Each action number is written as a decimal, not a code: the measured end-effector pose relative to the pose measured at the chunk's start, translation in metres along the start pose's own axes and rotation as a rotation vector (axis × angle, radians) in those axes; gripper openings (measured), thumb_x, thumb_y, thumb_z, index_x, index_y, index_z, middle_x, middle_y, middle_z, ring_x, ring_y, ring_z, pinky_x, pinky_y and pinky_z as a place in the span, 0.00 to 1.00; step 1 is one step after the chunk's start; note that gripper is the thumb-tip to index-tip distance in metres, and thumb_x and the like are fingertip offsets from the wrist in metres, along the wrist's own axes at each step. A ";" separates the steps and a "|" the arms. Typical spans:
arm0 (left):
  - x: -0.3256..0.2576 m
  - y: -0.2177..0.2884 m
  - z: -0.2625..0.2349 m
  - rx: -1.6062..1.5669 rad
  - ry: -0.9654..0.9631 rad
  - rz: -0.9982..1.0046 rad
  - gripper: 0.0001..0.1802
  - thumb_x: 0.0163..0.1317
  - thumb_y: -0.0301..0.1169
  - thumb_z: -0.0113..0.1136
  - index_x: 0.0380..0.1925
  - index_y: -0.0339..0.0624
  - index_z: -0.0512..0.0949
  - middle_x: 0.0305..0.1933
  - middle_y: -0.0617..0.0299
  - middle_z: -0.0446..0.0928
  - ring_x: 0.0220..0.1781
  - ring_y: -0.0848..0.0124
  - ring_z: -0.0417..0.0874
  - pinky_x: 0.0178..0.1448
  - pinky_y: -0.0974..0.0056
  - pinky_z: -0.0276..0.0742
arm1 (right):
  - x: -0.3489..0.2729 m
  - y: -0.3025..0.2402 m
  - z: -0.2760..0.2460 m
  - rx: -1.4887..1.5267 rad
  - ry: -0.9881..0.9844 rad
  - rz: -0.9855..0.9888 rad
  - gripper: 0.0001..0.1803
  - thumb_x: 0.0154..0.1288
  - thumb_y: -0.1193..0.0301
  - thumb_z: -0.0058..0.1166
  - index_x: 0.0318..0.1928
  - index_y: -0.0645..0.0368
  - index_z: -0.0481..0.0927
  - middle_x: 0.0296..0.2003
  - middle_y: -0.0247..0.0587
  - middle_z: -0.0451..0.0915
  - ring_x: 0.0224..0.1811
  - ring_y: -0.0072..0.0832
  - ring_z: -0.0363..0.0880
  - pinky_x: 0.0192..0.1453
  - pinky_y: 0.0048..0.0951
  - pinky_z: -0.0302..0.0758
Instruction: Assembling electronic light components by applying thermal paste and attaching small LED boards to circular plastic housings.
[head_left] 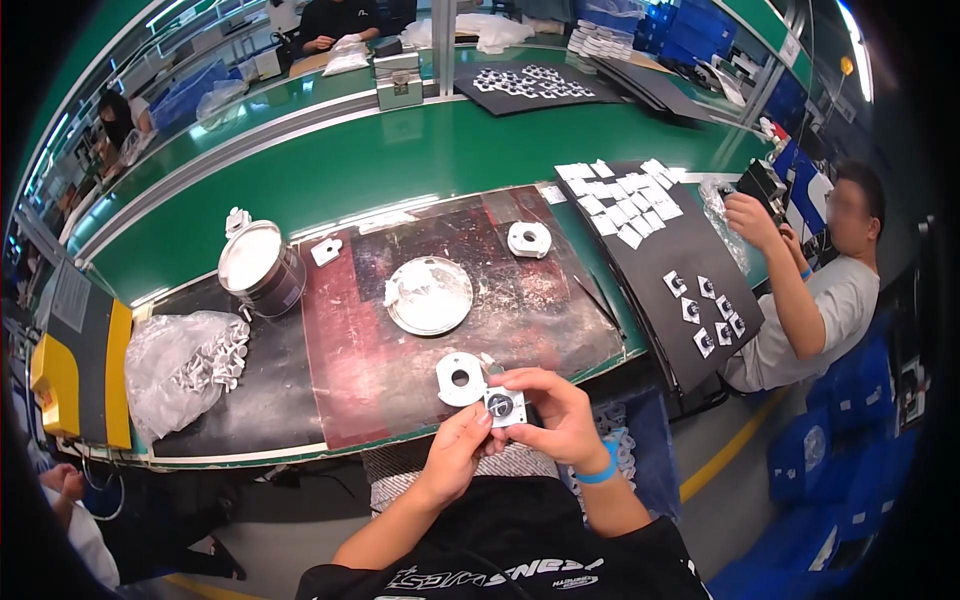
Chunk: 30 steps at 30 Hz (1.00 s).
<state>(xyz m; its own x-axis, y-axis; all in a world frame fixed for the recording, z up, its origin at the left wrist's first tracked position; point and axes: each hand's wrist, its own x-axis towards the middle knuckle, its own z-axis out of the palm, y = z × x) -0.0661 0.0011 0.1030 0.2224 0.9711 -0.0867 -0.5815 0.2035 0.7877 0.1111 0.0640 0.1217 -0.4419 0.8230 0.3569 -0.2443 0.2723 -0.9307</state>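
Note:
A small square metal part (504, 406) with a round hole sits between both my hands, just in front of the bench's near edge. My right hand (552, 412) grips it from the right, a blue band on that wrist. My left hand (455, 448) pinches its lower left corner with the fingertips. A white round ring-shaped fixture (459, 378) lies on the dark red mat (350, 350) right beside the part.
A round metal dish (430, 295) lies mid-mat, a white fixture (529, 239) beyond it, a metal can (260, 268) at left, a plastic bag of parts (185, 365) farther left. A black sheet (690, 250) carries several white square parts. A seated person (825, 290) works at right.

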 end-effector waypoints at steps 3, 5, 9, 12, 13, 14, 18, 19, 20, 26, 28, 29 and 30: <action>-0.001 -0.003 -0.001 -0.156 -0.025 -0.054 0.17 0.85 0.42 0.47 0.41 0.43 0.76 0.39 0.69 0.76 0.39 0.79 0.72 0.46 0.72 0.69 | -0.004 0.018 0.010 0.245 0.003 0.069 0.39 0.62 0.76 0.75 0.71 0.61 0.69 0.62 0.63 0.79 0.56 0.37 0.85 0.62 0.37 0.82; -0.002 -0.003 0.000 -0.193 -0.010 -0.107 0.17 0.85 0.42 0.46 0.43 0.42 0.77 0.39 0.68 0.76 0.39 0.78 0.73 0.46 0.72 0.70 | -0.004 0.023 0.019 0.491 0.152 0.117 0.44 0.61 0.75 0.76 0.73 0.59 0.63 0.62 0.64 0.79 0.56 0.39 0.86 0.62 0.38 0.83; -0.004 0.008 -0.016 0.258 0.042 0.046 0.14 0.84 0.38 0.47 0.44 0.40 0.76 0.39 0.70 0.76 0.40 0.78 0.74 0.45 0.71 0.71 | 0.009 0.035 0.010 0.374 0.210 0.070 0.42 0.60 0.74 0.76 0.71 0.63 0.65 0.60 0.61 0.81 0.60 0.44 0.85 0.67 0.44 0.82; 0.009 0.027 -0.041 1.301 0.343 0.684 0.42 0.49 0.34 0.82 0.63 0.39 0.71 0.60 0.45 0.75 0.60 0.46 0.75 0.63 0.49 0.72 | 0.034 0.016 0.000 0.028 0.042 0.121 0.29 0.61 0.80 0.72 0.63 0.66 0.78 0.60 0.53 0.83 0.60 0.38 0.85 0.66 0.40 0.82; 0.012 0.033 -0.045 1.364 0.324 0.644 0.48 0.48 0.35 0.82 0.68 0.39 0.67 0.64 0.45 0.74 0.64 0.45 0.73 0.67 0.47 0.69 | 0.043 0.005 -0.003 -0.240 -0.071 0.053 0.28 0.60 0.80 0.72 0.62 0.65 0.79 0.60 0.51 0.83 0.58 0.37 0.85 0.64 0.38 0.82; 0.015 0.039 -0.047 1.425 0.303 0.606 0.53 0.47 0.36 0.83 0.73 0.39 0.64 0.67 0.45 0.73 0.68 0.43 0.71 0.71 0.45 0.67 | 0.052 -0.003 -0.006 -0.508 -0.183 -0.020 0.27 0.59 0.80 0.72 0.60 0.64 0.81 0.61 0.49 0.83 0.57 0.37 0.86 0.63 0.37 0.82; 0.030 0.031 -0.062 1.418 0.191 0.435 0.54 0.47 0.39 0.83 0.74 0.40 0.65 0.69 0.49 0.74 0.71 0.47 0.70 0.73 0.45 0.66 | 0.068 -0.003 0.004 -0.770 -0.352 -0.235 0.23 0.56 0.75 0.74 0.54 0.61 0.85 0.55 0.47 0.83 0.54 0.46 0.83 0.58 0.42 0.81; 0.030 0.030 -0.061 1.391 0.208 0.404 0.52 0.48 0.38 0.81 0.74 0.42 0.67 0.68 0.51 0.76 0.71 0.50 0.72 0.73 0.46 0.66 | 0.068 0.001 0.007 -0.795 -0.352 -0.225 0.21 0.58 0.73 0.74 0.53 0.59 0.85 0.53 0.46 0.83 0.54 0.45 0.83 0.56 0.42 0.82; 0.031 0.028 -0.063 1.387 0.216 0.402 0.52 0.48 0.38 0.81 0.74 0.42 0.67 0.68 0.51 0.76 0.71 0.50 0.72 0.73 0.46 0.66 | 0.068 0.002 0.009 -0.794 -0.361 -0.224 0.21 0.58 0.73 0.74 0.53 0.59 0.85 0.53 0.46 0.83 0.54 0.45 0.83 0.56 0.42 0.82; 0.029 0.028 -0.063 1.346 0.261 0.415 0.48 0.50 0.37 0.80 0.72 0.43 0.68 0.65 0.50 0.78 0.67 0.51 0.76 0.71 0.49 0.69 | 0.067 0.004 0.011 -0.770 -0.337 -0.111 0.19 0.58 0.73 0.74 0.51 0.54 0.87 0.50 0.43 0.82 0.54 0.42 0.83 0.53 0.38 0.82; 0.030 0.027 -0.063 1.334 0.260 0.428 0.47 0.51 0.37 0.81 0.71 0.43 0.70 0.64 0.50 0.79 0.66 0.50 0.77 0.71 0.49 0.70 | 0.068 0.007 0.007 -0.878 -0.290 -0.183 0.18 0.57 0.72 0.75 0.49 0.53 0.88 0.49 0.42 0.82 0.52 0.42 0.83 0.51 0.38 0.83; 0.030 0.027 -0.063 1.331 0.260 0.427 0.47 0.51 0.37 0.81 0.71 0.43 0.70 0.64 0.50 0.79 0.66 0.50 0.77 0.71 0.49 0.70 | 0.068 0.008 0.006 -0.879 -0.292 -0.181 0.18 0.57 0.72 0.75 0.49 0.53 0.88 0.49 0.42 0.82 0.52 0.42 0.83 0.51 0.38 0.83; 0.030 0.026 -0.063 1.333 0.263 0.434 0.47 0.51 0.37 0.81 0.71 0.44 0.70 0.63 0.50 0.79 0.66 0.51 0.77 0.70 0.49 0.70 | 0.068 0.009 0.007 -0.881 -0.291 -0.176 0.18 0.57 0.72 0.75 0.49 0.52 0.88 0.49 0.41 0.82 0.52 0.42 0.83 0.52 0.38 0.82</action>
<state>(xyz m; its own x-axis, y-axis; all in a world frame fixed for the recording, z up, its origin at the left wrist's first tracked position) -0.1242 0.0438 0.0825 -0.0144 0.9495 0.3133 0.6266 -0.2356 0.7429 0.0733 0.1189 0.1384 -0.6880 0.6100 0.3932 0.3598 0.7572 -0.5451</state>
